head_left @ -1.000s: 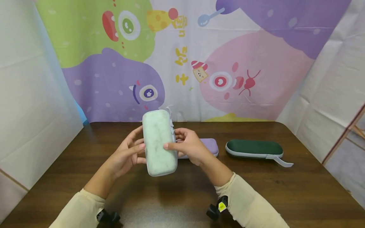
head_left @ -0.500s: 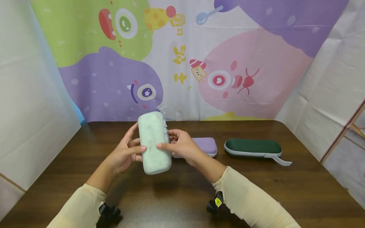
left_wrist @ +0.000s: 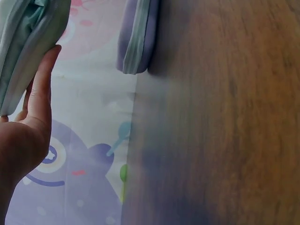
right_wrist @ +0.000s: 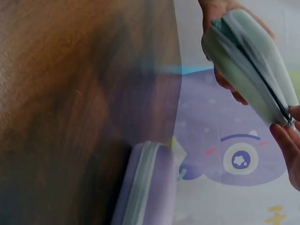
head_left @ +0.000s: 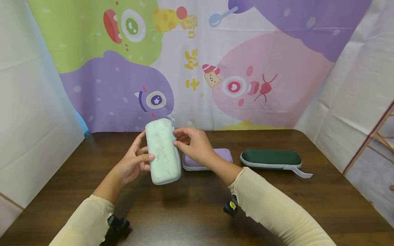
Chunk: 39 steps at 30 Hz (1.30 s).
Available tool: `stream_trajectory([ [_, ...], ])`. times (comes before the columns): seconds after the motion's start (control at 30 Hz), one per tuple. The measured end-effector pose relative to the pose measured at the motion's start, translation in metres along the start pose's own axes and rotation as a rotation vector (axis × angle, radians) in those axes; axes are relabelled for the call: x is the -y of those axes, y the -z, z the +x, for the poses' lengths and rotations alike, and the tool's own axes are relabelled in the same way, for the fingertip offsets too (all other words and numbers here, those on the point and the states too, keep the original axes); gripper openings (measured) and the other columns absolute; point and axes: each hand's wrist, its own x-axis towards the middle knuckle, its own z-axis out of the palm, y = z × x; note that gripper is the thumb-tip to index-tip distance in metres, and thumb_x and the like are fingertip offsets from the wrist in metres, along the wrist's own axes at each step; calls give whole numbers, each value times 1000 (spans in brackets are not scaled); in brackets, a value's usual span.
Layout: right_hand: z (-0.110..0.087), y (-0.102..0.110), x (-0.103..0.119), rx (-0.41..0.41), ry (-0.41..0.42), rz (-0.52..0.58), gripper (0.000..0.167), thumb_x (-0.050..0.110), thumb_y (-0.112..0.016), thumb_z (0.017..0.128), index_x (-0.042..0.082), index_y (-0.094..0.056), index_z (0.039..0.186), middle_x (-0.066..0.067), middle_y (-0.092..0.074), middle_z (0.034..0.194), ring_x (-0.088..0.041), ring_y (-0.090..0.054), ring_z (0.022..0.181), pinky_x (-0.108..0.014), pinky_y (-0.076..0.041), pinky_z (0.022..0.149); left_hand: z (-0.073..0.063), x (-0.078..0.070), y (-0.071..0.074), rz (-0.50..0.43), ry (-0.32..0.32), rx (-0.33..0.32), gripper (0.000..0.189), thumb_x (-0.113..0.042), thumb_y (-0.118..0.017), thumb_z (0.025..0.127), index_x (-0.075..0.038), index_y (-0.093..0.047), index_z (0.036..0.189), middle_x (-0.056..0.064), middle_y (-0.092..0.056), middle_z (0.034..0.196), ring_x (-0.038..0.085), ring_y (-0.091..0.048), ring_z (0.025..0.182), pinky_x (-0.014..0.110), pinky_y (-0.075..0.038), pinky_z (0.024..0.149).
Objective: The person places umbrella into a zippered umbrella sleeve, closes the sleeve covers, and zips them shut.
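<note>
A pale green zippered pencil case [head_left: 163, 150] stands nearly upright above the table. My left hand [head_left: 132, 165] grips it from the left, thumb on the front face. On the opposite edge, my right hand [head_left: 197, 147] pinches the zipper pull [right_wrist: 287, 123] between thumb and fingers. In the right wrist view, the zipper [right_wrist: 255, 65] is parted along much of that side, and a dark gap shows. The left wrist view catches teal lining [left_wrist: 32, 14] inside the parted edge. What the case contains is hidden.
A lilac case [head_left: 191, 164] lies on the brown wooden table [head_left: 191, 212] behind my right hand. To its right is a dark green case [head_left: 271, 158] with a grey strap [head_left: 301, 174]. A cartoon-printed cloth [head_left: 194, 109] hangs at the table's far edge.
My right hand has moved up the pale case's side from its lower front to the zipper pull. The case has shifted slightly left in view, still in my left hand.
</note>
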Motion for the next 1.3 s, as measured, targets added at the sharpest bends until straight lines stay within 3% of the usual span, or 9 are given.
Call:
stream_trajectory([
  [0.2,5,1,-1,-26,211,-198,16,4,-73,85,-2,-71,100,-10,-70,93,-16,-67,77,-14,-51,68,2,1,1,-18,-5,11,89,11,-50,87,-28,-6,153,14,-54,122,24,-65,96,41,-58,69],
  [0.33,6,2,-2,-57,311,-249,11,3,-70,87,-1,-71,96,-9,-70,89,-15,-66,73,-13,-50,67,4,1,0,-37,-10,14,85,11,-49,86,-28,-11,151,13,-56,118,22,-67,92,37,-58,68],
  [0.67,9,4,-1,-74,440,-345,3,3,-70,88,1,-69,90,-6,-67,84,-14,-60,73,-19,-49,67,3,3,3,-82,-31,70,79,9,-47,86,-26,-15,149,13,-56,116,21,-68,86,33,-58,65],
  [0.83,10,7,0,-34,539,-410,7,-3,-67,85,2,-68,89,-7,-68,86,-17,-61,79,-23,-51,72,3,5,4,-86,-36,91,79,10,-47,85,-26,-16,148,12,-57,113,20,-69,80,30,-57,60],
  [1.0,9,10,0,6,574,-426,11,-6,-62,80,3,-65,86,-5,-63,81,-17,-56,74,-24,-48,69,1,8,3,-69,-48,146,86,10,-46,84,-27,-7,151,14,-54,114,18,-68,80,29,-57,59],
  [1.3,8,18,-1,93,659,-443,11,-1,-72,78,6,-68,86,-3,-62,86,-17,-57,79,-24,-48,73,1,8,0,-61,-62,149,90,10,-43,84,-28,0,153,14,-53,115,19,-68,84,31,-58,61],
])
